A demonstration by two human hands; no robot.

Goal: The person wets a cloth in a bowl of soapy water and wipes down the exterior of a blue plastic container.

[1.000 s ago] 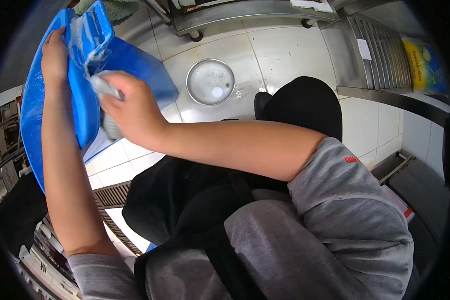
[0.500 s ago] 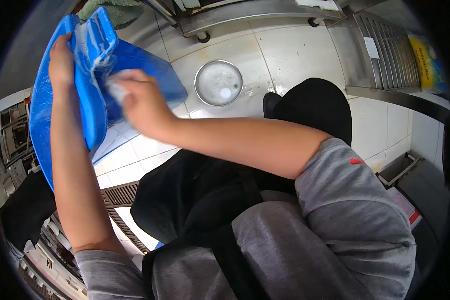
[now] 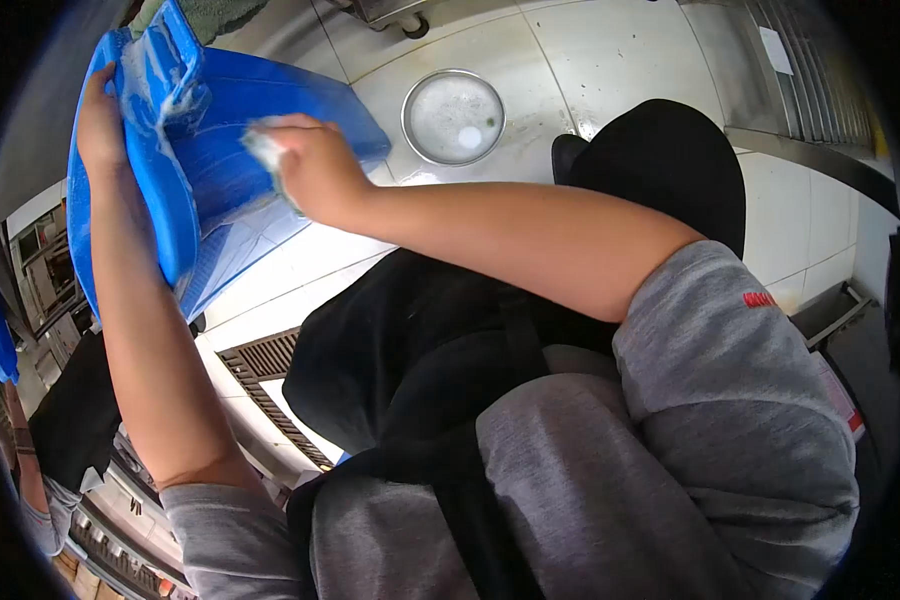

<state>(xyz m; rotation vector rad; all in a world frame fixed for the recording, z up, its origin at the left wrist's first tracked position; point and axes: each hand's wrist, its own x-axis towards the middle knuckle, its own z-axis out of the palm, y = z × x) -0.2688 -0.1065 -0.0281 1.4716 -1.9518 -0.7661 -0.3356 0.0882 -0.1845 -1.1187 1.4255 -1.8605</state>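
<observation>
A large blue plastic container (image 3: 240,100) stands tilted at the upper left, with white suds along its rim and handle. My left hand (image 3: 100,125) is closed over the near rim, fingers wrapped round its edge. A wet, whitish cloth (image 3: 267,150), blurred by motion, is bunched in my right hand (image 3: 315,170), against the container's side. To the right of that hand, a round metal basin (image 3: 453,117) of sudsy water rests on the tiled floor.
A dark slatted floor drain (image 3: 270,375) lies at lower left. A wheeled metal stand (image 3: 390,12) is at the top, a slatted metal rack (image 3: 800,70) at upper right. Green cloth (image 3: 205,15) hangs behind the container. At far left, another person's arm (image 3: 25,450) shows.
My right hand has moved with the cloth from the sudsy rim onto the container's side. My left hand keeps its hold. The view has shifted, and the other person's arm has appeared.
</observation>
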